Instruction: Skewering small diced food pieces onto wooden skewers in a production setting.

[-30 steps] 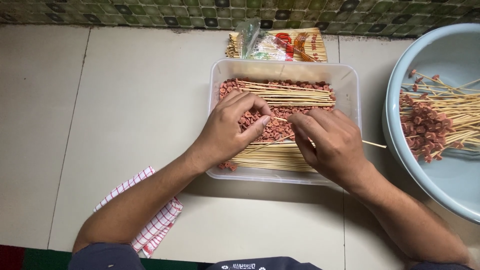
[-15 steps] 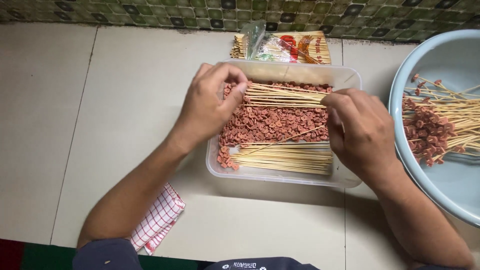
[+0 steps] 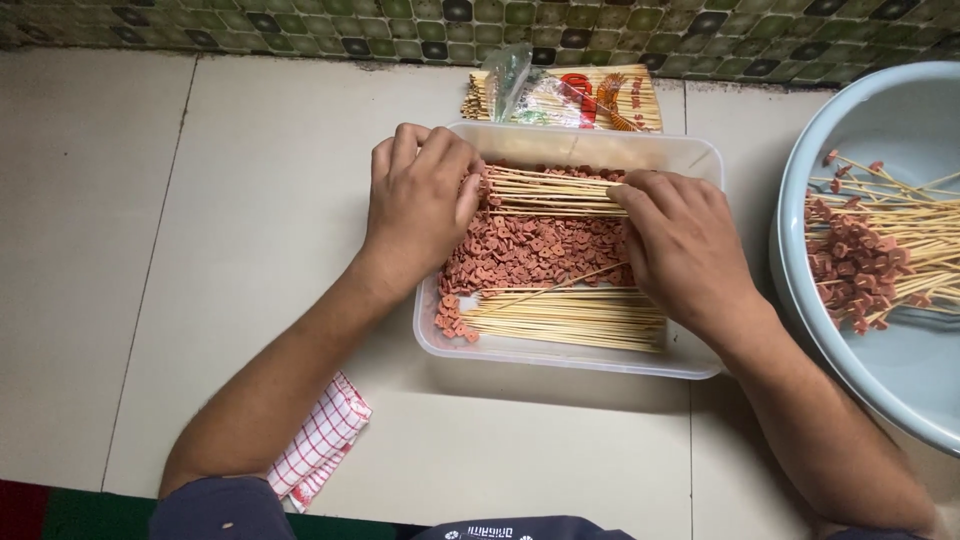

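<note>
Two containers side by side: pale blue basin (image 3: 880, 110) at right with loaded skewers (image 3: 880, 250) fanned inside; clear plastic tub (image 3: 600, 148) holding pink sausage slices (image 3: 530, 250), a lower bundle (image 3: 570, 318) of sticks and an upper bundle (image 3: 555, 192). Seems mid-gathering: left hand (image 3: 415, 205) and right hand (image 3: 685, 240), each grip closed on one end of that upper bundle. Calls for even hold, lest sticks scatter.
</note>
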